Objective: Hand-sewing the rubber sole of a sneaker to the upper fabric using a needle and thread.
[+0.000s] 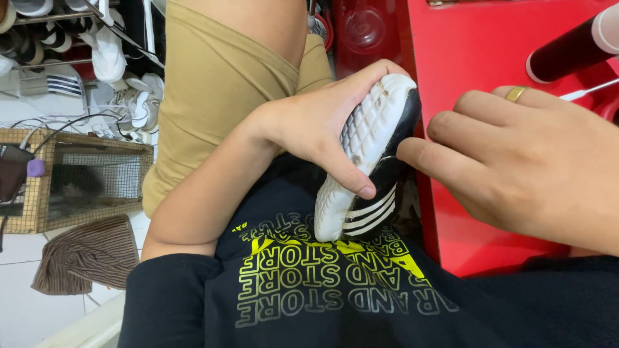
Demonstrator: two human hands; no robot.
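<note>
From the head camera, the left hand (322, 125) held a small black shoe (374, 161) with a white sole, sole turned up and toward the left, toe end pointing up toward the red surface (477, 58). Its grip was closed around the shoe: the thumb lay across the white sole near the middle and the fingers curled over the toe end from behind. The heel end of the shoe, with white stripes on its black side, rested against the person's black shirt (322, 290), which carried yellow and pale print.

The right hand (522, 167) came in from the right edge. Its grip was loosely curled and held nothing; the tip of one extended finger touched the black side of the shoe just below the toe. A gold ring (516, 94) sat on one finger of this hand.

Behind the shoe stood the red surface, filling the upper right. A dark cylinder with a white end (574, 48) lay at its top right corner.

Above the left forearm was a leg in tan shorts (213, 84). At the left, on a tiled floor (26, 309), stood a woven-edged cage with wire mesh (84, 180), and a brown striped cloth (87, 254) lay just below it. White shoes (109, 58) were piled at the upper left.
</note>
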